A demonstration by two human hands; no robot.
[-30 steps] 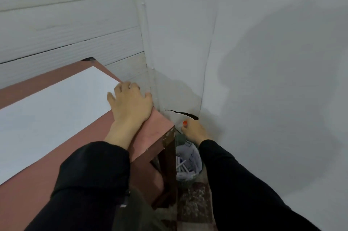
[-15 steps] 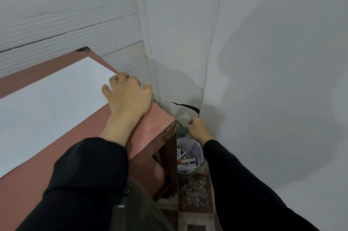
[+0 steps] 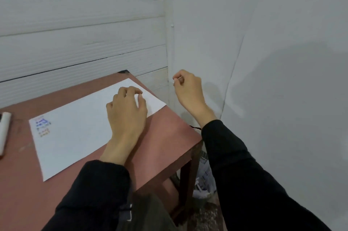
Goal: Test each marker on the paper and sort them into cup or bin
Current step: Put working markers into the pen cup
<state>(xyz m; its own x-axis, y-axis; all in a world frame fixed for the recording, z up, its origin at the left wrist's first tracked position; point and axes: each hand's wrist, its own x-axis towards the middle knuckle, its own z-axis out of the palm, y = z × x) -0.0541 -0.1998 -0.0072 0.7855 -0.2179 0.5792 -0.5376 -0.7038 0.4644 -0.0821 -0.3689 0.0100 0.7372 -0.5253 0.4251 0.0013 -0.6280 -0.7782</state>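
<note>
While the left hand (image 3: 128,110) rests on the paper (image 3: 79,129) with a loose grip holding nothing, the right hand (image 3: 188,87) hangs just past the paper's far corner, grip curled and empty. Down beside the bench (image 3: 165,140) sits the bin (image 3: 205,183).

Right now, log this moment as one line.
left hand: resting on paper | right hand: raised beside table, fingers curled, empty | bin: on floor under table corner

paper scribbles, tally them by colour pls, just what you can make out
The marks sit on the paper, near its left edge.
Blue scribbles: 1
Orange or yellow scribbles: 1
Total: 2 colour groups; the marks are too small and blurred to count finer.
</note>
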